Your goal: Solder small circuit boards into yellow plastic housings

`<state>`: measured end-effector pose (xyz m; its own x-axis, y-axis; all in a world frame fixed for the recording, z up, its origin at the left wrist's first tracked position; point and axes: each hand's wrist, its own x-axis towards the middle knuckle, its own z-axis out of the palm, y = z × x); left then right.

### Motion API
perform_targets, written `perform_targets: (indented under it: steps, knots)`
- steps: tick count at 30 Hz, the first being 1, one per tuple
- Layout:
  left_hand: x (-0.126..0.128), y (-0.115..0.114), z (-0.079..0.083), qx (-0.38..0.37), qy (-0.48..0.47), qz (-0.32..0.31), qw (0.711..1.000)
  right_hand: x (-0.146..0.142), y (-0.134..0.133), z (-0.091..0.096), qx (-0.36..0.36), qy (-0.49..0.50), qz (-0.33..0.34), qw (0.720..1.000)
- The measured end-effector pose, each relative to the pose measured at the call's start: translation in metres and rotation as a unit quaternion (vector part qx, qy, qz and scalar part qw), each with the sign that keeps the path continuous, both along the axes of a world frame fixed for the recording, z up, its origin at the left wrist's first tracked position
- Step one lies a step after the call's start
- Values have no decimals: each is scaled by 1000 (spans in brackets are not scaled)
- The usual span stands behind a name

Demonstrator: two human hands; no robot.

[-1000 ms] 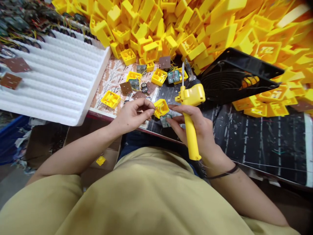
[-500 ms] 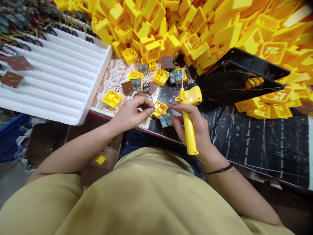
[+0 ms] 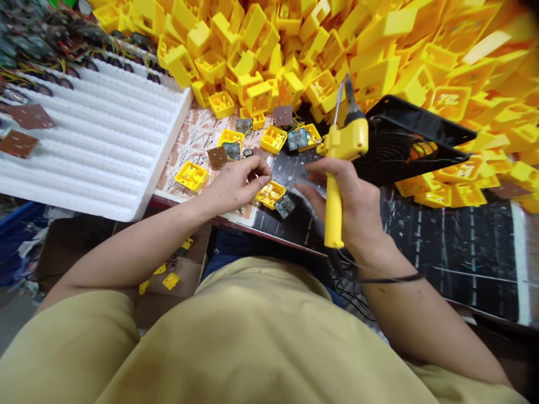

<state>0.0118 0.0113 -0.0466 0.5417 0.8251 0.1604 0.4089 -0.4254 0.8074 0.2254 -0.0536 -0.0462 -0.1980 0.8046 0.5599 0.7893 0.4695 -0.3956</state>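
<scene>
My left hand (image 3: 234, 184) rests on the table's near edge, fingers curled and pinching the rim of a small yellow plastic housing (image 3: 270, 194). A little green circuit board (image 3: 285, 205) lies just right of that housing. My right hand (image 3: 346, 197) is closed round the handle of a yellow soldering iron (image 3: 340, 163), whose tip points up and away, above the bench. Its stretched fingers hover near the board without touching it.
A huge heap of yellow housings (image 3: 320, 50) fills the back and right. A black fan (image 3: 400, 140) lies tilted right of the iron. A white ribbed foam tray (image 3: 96, 140) holds brown boards at left. Loose housings and boards (image 3: 273, 137) dot the table.
The yellow housing went down from between both hands onto the table. My right hand has lifted and moved right with the soldering iron. The circuit board now lies free.
</scene>
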Motion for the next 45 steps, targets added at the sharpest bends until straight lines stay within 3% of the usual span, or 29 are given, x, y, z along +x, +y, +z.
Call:
perform_targets:
  steps: [5,10,16,24,45]
  knots:
    - [-1,1,-4,-18,-28,-8,999,-14,-27,-18,54,-79,-32,995]
    - [-1,0,-1,-22,-19,-14,999,-22,-28,-31,33,-65,-27,997]
    - [-5,1,-4,-5,7,-7,1000,-16,-24,-25,24,6,-3,1000]
    - [-4,-1,-2,-14,7,-13,1000,-16,-23,-33,-11,6,7,1000]
    - [-8,1,0,3,32,-13,999,-13,-23,-29,31,-14,22,999]
